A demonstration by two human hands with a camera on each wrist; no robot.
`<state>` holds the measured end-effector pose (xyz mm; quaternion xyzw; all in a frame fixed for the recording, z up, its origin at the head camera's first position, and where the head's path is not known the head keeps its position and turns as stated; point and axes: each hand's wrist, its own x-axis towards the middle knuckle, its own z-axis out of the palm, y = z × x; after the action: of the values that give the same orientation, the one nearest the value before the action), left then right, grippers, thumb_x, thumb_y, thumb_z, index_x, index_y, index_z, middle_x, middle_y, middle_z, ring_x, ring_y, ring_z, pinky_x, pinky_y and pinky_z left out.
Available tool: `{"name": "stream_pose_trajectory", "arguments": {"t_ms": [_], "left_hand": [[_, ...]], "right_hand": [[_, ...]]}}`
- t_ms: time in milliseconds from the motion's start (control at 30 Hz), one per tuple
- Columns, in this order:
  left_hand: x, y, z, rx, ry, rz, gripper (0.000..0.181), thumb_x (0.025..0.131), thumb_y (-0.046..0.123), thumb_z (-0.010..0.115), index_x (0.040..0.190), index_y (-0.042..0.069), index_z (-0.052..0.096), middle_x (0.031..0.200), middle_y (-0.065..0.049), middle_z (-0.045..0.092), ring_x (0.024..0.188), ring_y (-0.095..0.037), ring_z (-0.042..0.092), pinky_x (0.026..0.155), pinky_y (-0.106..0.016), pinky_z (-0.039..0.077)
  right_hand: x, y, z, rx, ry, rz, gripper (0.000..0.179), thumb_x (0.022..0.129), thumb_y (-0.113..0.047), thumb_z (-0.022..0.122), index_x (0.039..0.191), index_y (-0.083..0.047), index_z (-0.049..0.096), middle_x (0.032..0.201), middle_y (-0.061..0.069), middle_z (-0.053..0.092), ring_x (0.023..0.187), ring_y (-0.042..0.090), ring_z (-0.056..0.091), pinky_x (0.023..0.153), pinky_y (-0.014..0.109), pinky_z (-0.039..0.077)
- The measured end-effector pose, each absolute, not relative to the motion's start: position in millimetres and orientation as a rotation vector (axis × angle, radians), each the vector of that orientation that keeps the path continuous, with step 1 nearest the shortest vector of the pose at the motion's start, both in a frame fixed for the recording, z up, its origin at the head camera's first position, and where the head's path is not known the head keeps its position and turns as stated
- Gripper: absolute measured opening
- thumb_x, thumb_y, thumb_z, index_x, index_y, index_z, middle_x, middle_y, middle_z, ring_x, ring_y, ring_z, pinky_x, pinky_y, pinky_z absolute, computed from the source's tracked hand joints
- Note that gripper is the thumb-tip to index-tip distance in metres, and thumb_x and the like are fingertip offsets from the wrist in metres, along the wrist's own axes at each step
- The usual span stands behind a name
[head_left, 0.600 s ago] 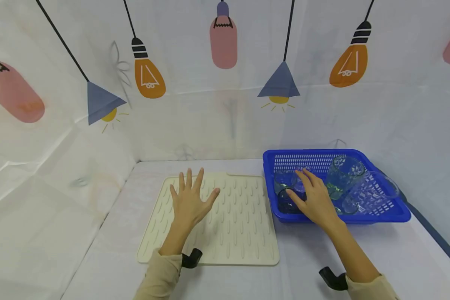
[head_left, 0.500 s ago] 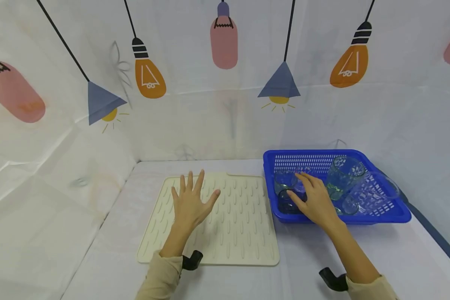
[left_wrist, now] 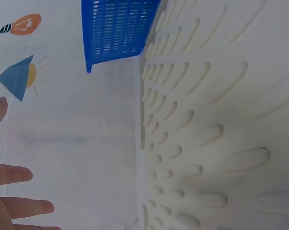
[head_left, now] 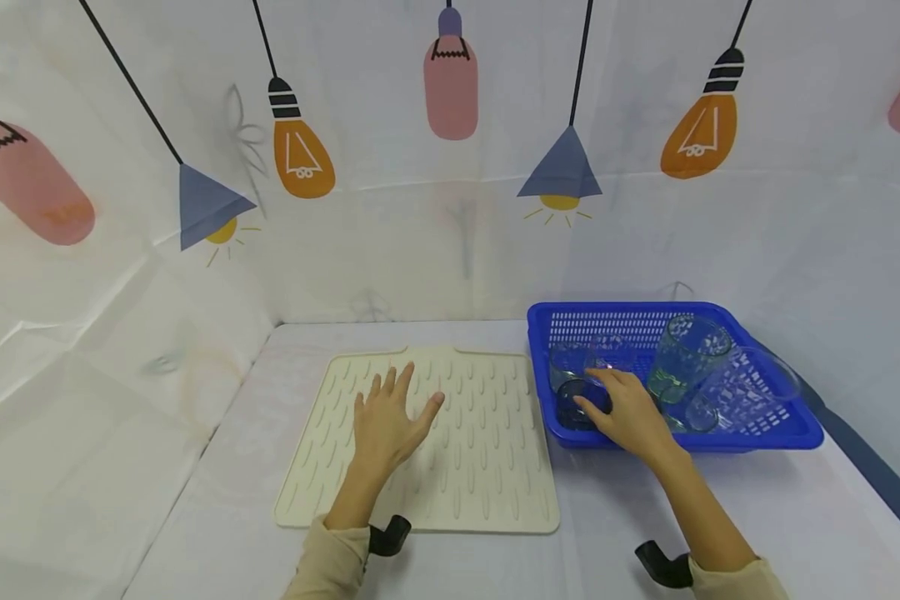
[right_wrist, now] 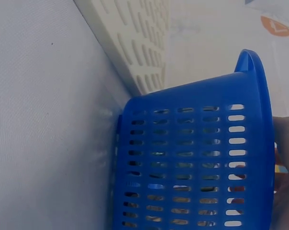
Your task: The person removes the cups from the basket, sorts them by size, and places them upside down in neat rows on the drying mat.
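My left hand (head_left: 387, 425) hovers over the cream ridged mat (head_left: 487, 450), fingers and thumb spread, holding nothing. In the left wrist view its fingers (left_wrist: 27, 207) show at the left edge, apart from the mat. My right hand (head_left: 630, 414) reaches over the front rim of the blue basket (head_left: 783, 433). Its thumb and fingers are parted beside a dark drinking glass (head_left: 572, 410) in the basket's front left corner; I cannot tell whether they touch it. The basket's side (right_wrist: 183, 158) hides most of the right hand in the right wrist view.
Clear glasses (head_left: 567, 360) lie at the basket's left. A greenish glass mug (head_left: 686, 354) and a large clear glass (head_left: 746, 387) lean at its right. The white table (head_left: 217, 517) meets a cloth backdrop (head_left: 390, 250) printed with lamps.
My right hand has lowered slightly into the basket, its fingers coming down toward the dark glass. The left hand has drifted a little nearer and rightward, still spread.
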<state>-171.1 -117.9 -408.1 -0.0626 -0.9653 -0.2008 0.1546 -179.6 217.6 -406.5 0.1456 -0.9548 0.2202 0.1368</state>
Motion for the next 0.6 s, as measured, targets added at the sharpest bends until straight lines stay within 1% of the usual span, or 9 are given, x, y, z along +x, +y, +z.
{"name": "stream_pose_trajectory", "arguments": {"t_ms": [67,133,200,267,367,500,533,600], "left_hand": [[-170,-117,-410,-0.182,-2.745,-0.579,0.072,0.088,0.061,0.047,0.141,0.012,0.044,0.135,-0.022,0.05,0.123,-0.048,0.045,0.098,-0.067,0.035],[-168,-117,-411,-0.183,-2.728,-0.582,0.071,0.088,0.06,0.048,0.139,0.011,0.046,0.13,-0.022,0.055,0.117,-0.048,0.051,0.094,-0.063,0.042],[-168,-116,-412,-0.182,-2.716,-0.576,0.071,0.088,0.06,0.049,0.138,0.01,0.048,0.124,-0.021,0.06,0.108,-0.046,0.057,0.086,-0.058,0.049],[-167,-116,-413,-0.171,-2.712,-0.577,0.07,0.087,0.06,0.05,0.137,0.01,0.049,0.119,-0.021,0.063,0.101,-0.043,0.062,0.077,-0.053,0.053],[-165,-116,-415,-0.158,-2.716,-0.596,0.07,0.087,0.06,0.05,0.135,0.009,0.052,0.114,-0.02,0.065,0.094,-0.039,0.065,0.068,-0.048,0.055],[-161,-115,-417,-0.174,-2.695,-0.622,0.068,0.086,0.058,0.053,0.132,0.008,0.055,0.108,-0.02,0.067,0.088,-0.036,0.067,0.061,-0.043,0.056],[-161,-115,-417,-0.179,-2.683,-0.624,0.067,0.086,0.058,0.054,0.131,0.007,0.055,0.106,-0.02,0.068,0.085,-0.035,0.067,0.058,-0.041,0.055],[-160,-116,-418,-0.188,-2.674,-0.631,0.067,0.086,0.057,0.056,0.13,0.007,0.056,0.101,-0.02,0.069,0.071,-0.029,0.066,0.049,-0.034,0.051]], "right_hand": [[-180,218,-407,0.431,-2.796,0.632,0.051,0.086,-0.023,0.068,0.125,0.007,0.053,0.123,0.033,0.053,0.117,0.052,0.044,0.094,0.065,0.039],[-181,218,-408,0.437,-2.82,0.628,0.052,0.086,-0.023,0.068,0.125,0.008,0.053,0.123,0.033,0.053,0.116,0.052,0.044,0.094,0.065,0.039],[-182,218,-408,0.442,-2.832,0.624,0.052,0.086,-0.023,0.069,0.125,0.008,0.053,0.122,0.032,0.054,0.115,0.052,0.045,0.094,0.064,0.039],[-183,218,-407,0.453,-2.84,0.624,0.051,0.085,-0.022,0.069,0.124,0.009,0.054,0.121,0.031,0.056,0.114,0.051,0.047,0.094,0.063,0.04],[-184,218,-407,0.478,-2.848,0.622,0.051,0.084,-0.022,0.07,0.122,0.01,0.055,0.119,0.03,0.057,0.112,0.051,0.049,0.093,0.062,0.041],[-186,220,-407,0.519,-2.848,0.626,0.051,0.083,-0.02,0.072,0.12,0.01,0.056,0.117,0.03,0.059,0.11,0.05,0.052,0.091,0.061,0.043],[-187,221,-406,0.525,-2.852,0.63,0.051,0.082,-0.02,0.073,0.12,0.009,0.057,0.117,0.03,0.059,0.11,0.05,0.052,0.091,0.061,0.043],[-188,222,-405,0.539,-2.858,0.645,0.053,0.081,-0.021,0.074,0.12,0.009,0.056,0.118,0.03,0.058,0.11,0.05,0.051,0.091,0.061,0.043]]}}
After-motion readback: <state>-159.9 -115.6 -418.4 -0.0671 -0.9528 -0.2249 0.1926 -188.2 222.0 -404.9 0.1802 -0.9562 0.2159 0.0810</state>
